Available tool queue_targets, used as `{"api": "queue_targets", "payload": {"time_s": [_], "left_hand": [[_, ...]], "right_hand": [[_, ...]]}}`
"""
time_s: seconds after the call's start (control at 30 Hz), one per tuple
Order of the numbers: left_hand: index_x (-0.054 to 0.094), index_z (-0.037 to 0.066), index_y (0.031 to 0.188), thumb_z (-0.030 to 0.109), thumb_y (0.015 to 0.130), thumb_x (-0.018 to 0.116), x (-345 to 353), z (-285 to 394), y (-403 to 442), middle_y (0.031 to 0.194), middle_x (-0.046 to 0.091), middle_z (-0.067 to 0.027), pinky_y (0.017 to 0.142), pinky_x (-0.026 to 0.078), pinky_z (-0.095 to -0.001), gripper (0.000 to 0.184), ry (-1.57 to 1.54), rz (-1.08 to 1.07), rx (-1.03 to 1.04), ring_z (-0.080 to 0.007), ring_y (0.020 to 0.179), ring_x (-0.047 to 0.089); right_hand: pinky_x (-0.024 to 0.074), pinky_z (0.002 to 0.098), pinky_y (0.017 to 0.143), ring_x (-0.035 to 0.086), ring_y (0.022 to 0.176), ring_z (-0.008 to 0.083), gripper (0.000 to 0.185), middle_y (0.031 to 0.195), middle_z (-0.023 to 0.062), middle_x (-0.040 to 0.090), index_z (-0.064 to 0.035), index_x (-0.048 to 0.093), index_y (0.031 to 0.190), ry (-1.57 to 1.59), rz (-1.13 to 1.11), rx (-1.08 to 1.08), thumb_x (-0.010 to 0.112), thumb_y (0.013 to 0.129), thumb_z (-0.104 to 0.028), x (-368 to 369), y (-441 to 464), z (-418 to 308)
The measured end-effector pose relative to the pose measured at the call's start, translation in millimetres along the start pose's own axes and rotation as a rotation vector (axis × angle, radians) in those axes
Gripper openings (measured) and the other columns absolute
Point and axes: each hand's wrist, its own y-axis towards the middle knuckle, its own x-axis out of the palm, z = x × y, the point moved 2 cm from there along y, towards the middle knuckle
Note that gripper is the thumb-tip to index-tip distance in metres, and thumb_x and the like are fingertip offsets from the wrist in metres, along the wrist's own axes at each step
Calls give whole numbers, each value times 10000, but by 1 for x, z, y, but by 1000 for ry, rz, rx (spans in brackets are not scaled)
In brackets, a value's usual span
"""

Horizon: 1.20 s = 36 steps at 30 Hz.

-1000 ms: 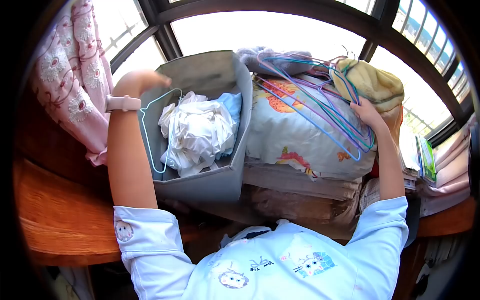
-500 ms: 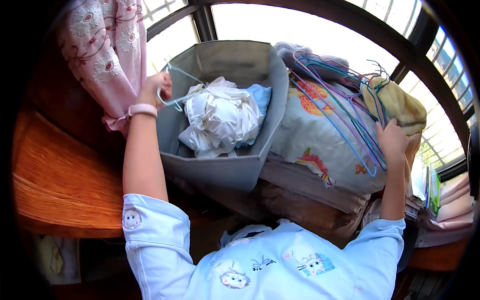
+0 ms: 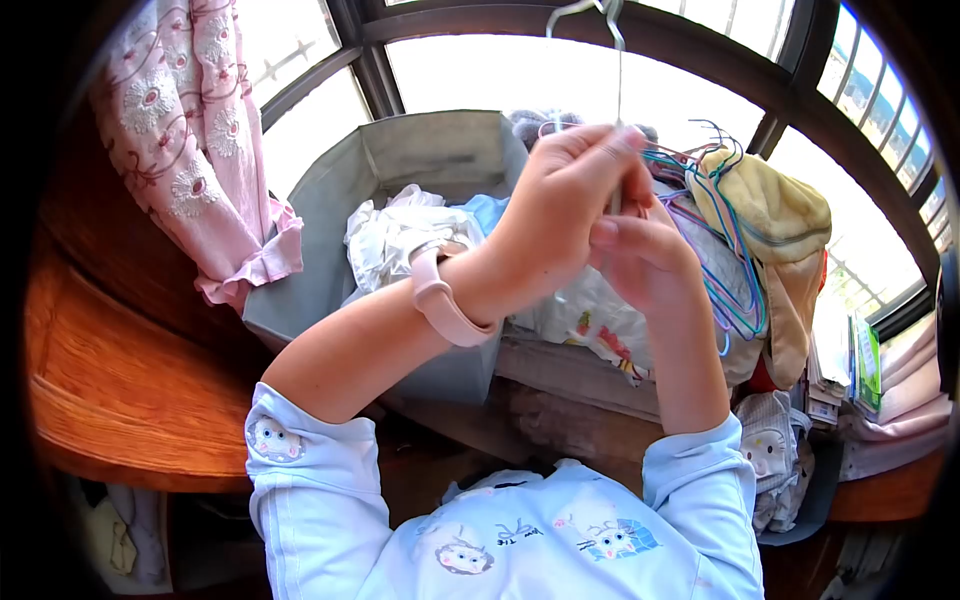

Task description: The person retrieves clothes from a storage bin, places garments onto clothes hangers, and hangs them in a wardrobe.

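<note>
My left hand (image 3: 575,195), with a pale band (image 3: 445,305) at the wrist, is closed around a wire clothes hanger (image 3: 620,75) in front of me. The hook end points up, and its lower part is mostly hidden. Directly beside it, my right hand (image 3: 655,255) is curled in against the same hanger, a little blurred and partly covered by the left. Behind the right hand, several coloured clothes hangers (image 3: 735,255) lie on a printed pillow (image 3: 590,325). Crumpled white cloth (image 3: 385,245) and a light blue piece (image 3: 487,212) lie in a grey fabric bin (image 3: 435,135).
A pink embroidered curtain (image 3: 190,130) hangs at the left above a wooden ledge (image 3: 130,380). Dark window frames (image 3: 470,20) run along the back. A yellow cloth item (image 3: 770,205) is beside the hangers, and books (image 3: 865,370) stand at the right.
My left hand has moved right from over the bin, bringing the hanger up to the middle. My right hand has left the bunch of hangers and come left to meet it.
</note>
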Motion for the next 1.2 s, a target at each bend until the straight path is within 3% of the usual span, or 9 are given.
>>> {"api": "queue_targets", "payload": {"time_s": [0.07,0.17,0.23,0.33,0.5,0.6,0.73,1.07,1.2], "left_hand": [[577,1,829,322,898,453,-12,-9,19,665,575,-45,540,445,-195,351,373,-391,-227,-92,566,550],[622,15,790,214,827,532,-85,-32,70,673,620,-55,535,468,-217,222,637,57,163,-104,573,590],[599,-8,663,237,709,598,-143,-82,83,616,596,-140,577,477,-335,249,1476,306,45,-222,596,608],[518,-90,950,366,698,634,-191,-184,65,909,580,-273,752,464,-401,534,1649,-356,-455,-385,806,583],[325,-82,1206,272,801,491,-221,-277,17,1013,533,-328,794,442,-433,563,1564,-272,-765,-412,934,551],[619,-17,950,158,629,589,-205,-229,36,1045,581,-208,828,458,-378,367,1788,-615,-883,-319,993,561],[661,21,796,148,603,542,-208,-137,68,870,634,-179,719,487,-360,260,2069,-254,-670,-299,840,621],[647,32,887,157,604,503,-278,-2,78,911,632,-174,776,448,-379,341,2018,343,-868,-327,905,599],[605,7,973,286,627,474,-272,68,76,937,606,-231,822,430,-414,463,1946,831,-343,-393,965,546]], "right_hand": [[385,208,599,466,697,86,557,947,58,492,26,372,1184,-20,113,131,580,679,-81,-25,-8,0],[346,207,533,427,644,92,558,926,93,501,41,381,1247,-172,213,-7,446,700,-51,-57,-31,-8],[362,212,539,438,648,87,542,924,97,500,38,344,1278,-167,220,-7,426,750,-58,-69,-45,-8],[378,220,539,445,634,85,473,916,101,501,37,331,1293,-152,259,-20,391,836,-73,-83,-63,-4],[405,234,527,482,586,104,406,783,83,524,71,397,1224,-103,321,-50,377,927,-205,-104,-75,-5],[416,234,532,504,592,112,416,762,83,529,82,419,1194,-133,322,-80,374,933,-239,-110,-78,-7],[422,230,552,512,616,114,415,779,85,535,80,427,1190,-228,351,-123,370,935,-241,-115,-69,-8],[461,264,603,544,664,150,535,812,95,538,74,369,1244,-235,285,-32,422,881,-315,-92,-41,-16],[480,319,583,547,651,180,469,862,131,515,56,433,1110,-44,108,255,504,814,-301,-42,10,-4]]}}
